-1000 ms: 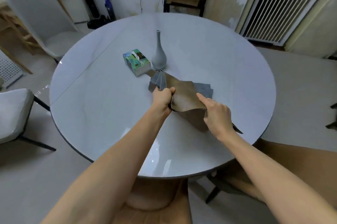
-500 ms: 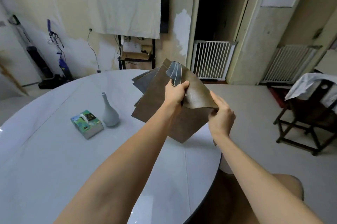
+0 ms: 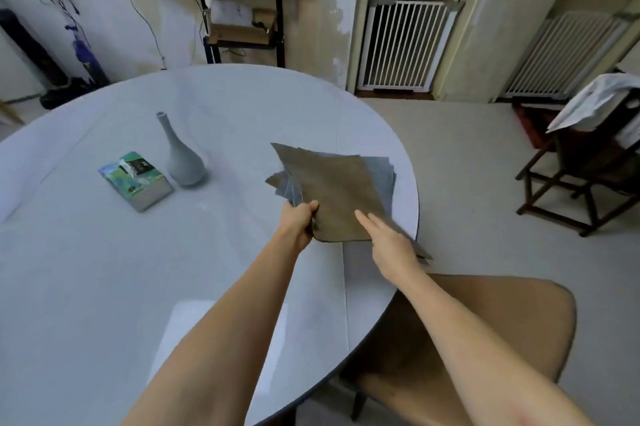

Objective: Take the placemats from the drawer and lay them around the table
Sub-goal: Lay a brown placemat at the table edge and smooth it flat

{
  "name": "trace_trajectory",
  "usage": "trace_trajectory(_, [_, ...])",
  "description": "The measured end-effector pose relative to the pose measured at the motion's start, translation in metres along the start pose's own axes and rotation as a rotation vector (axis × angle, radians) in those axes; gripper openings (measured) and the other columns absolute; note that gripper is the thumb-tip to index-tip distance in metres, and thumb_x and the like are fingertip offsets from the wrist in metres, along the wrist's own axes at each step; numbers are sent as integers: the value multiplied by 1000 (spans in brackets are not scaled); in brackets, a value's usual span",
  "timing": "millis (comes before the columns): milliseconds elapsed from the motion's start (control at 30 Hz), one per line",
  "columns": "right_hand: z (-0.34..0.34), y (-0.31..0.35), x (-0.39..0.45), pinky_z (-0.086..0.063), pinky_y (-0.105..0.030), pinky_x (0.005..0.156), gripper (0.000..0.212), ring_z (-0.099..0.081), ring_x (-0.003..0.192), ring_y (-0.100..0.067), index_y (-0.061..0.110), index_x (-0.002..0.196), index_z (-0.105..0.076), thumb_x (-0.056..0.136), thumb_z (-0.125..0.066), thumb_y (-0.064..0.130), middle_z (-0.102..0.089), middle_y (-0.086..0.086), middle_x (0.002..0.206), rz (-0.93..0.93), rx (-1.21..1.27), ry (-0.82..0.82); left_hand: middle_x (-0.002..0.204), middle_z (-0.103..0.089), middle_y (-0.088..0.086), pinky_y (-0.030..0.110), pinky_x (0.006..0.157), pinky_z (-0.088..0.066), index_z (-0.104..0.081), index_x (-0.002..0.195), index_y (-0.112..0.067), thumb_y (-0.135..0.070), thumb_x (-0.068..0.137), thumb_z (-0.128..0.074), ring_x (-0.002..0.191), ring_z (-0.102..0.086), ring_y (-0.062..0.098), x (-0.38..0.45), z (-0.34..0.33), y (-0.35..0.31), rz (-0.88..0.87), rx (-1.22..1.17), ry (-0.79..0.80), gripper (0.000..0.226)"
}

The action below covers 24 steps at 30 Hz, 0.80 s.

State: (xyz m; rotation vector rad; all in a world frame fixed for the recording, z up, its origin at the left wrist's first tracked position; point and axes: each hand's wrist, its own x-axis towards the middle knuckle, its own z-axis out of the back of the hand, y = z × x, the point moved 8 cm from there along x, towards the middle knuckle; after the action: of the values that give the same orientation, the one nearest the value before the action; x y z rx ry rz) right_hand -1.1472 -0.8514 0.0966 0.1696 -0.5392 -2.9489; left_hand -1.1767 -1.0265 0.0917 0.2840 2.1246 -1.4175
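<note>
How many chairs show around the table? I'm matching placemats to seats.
1 that clearly shows: a tan chair tucked at the table's near right edge, below the right forearm. The dark wooden stand stands apart. Others may lie out of view.

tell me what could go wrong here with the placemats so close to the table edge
The placemats are fanned in one stack, pinched only at a corner by the left hand; a loose grip could spill several at once. The right hand lies flat on top, and the stack's near corner overhangs the table rim above the tan chair, so a mat could slide off.
</note>
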Motion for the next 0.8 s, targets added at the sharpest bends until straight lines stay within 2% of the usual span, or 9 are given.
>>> trace_trajectory(67, [-72, -12, -15, -46, -40, 96, 53, -50, 123, -30, 23, 146, -32, 97, -37, 2, -44, -11, 144, -11, -146, 301, 113, -62, 17, 45, 81, -53, -49, 130, 2, 10, 90, -42, 90, -60, 29, 24, 48, 53, 175, 159, -158, 41])
trace_trajectory(133, [-118, -17, -30, -44, -40, 95, 43, -44, 127, -32, 16, 142, -33, 99, -40, 11, -34, -18, 148, -19, -263, 450, 106, -60, 22, 42, 73, -53, -53, 114, 6, 7, 88, -43, 89, -59, 33, 32, 98, 95, 305, 317, -224, 27])
trace_trajectory(233, [-134, -13, -33, -39, -41, 103, 47, -28, 139, -34, 11, 142, -28, 99, -44, 22, -19, -22, 154, -15, -314, 390, 68, -49, 12, 27, 44, -50, -49, 72, -1, 9, 88, -45, 57, -51, 26, 18, 144, 114, 275, 416, -272, 19])
trace_trajectory(367, [-142, 6, -30, -24, -39, 116, 68, -13, 147, -28, 11, 146, -21, 94, -50, 43, -11, -16, 159, 125, -355, 340, 68, -53, 10, 25, 47, -55, -53, 67, -4, 5, 88, -57, 59, -55, 23, 10, 146, 115, 208, 461, -214, 23])
trace_trajectory(500, [-150, 18, -28, -34, -40, 109, 53, -18, 145, -32, 12, 141, -29, 97, -48, 35, -15, -17, 157, 132, -350, 317, 79, -59, 10, 24, 48, -57, -53, 72, -10, 2, 85, -68, 65, -63, 20, 4, 143, 109, 185, 490, -196, 23])
trace_trajectory(600, [-148, 21, -26, -44, -39, 98, 41, -32, 138, -31, 12, 136, -36, 101, -38, 33, -28, -16, 151, 212, -426, 316, 87, -59, 10, 31, 62, -60, -48, 76, -12, 2, 87, -66, 68, -62, 20, 1, 145, 109, 200, 473, -204, 25])
trace_trajectory(667, [-145, 23, -25, -50, -39, 84, 32, -49, 122, -28, 12, 127, -45, 104, -30, 29, -44, -11, 137, 268, -449, 306, 98, -60, 16, 41, 78, -59, -51, 94, -8, -3, 88, -64, 76, -63, 26, -2, 147, 108, 175, 514, -216, 15])
trace_trajectory(733, [-138, 26, -25, -52, -40, 79, 31, -57, 110, -26, 13, 121, -51, 104, -31, 29, -52, -6, 125, 272, -419, 286, 111, -62, 18, 44, 91, -55, -50, 123, -3, -13, 88, -66, 95, -64, 31, -7, 151, 109, 162, 593, -209, 40])
trace_trajectory(800, [-132, 25, -24, -51, -39, 85, 34, -58, 113, -24, 18, 125, -54, 102, -36, 34, -54, -3, 130, 227, -351, 274, 119, -62, 18, 43, 93, -53, -50, 130, -3, -20, 88, -66, 103, -63, 31, -18, 154, 110, 178, 610, -167, 48])
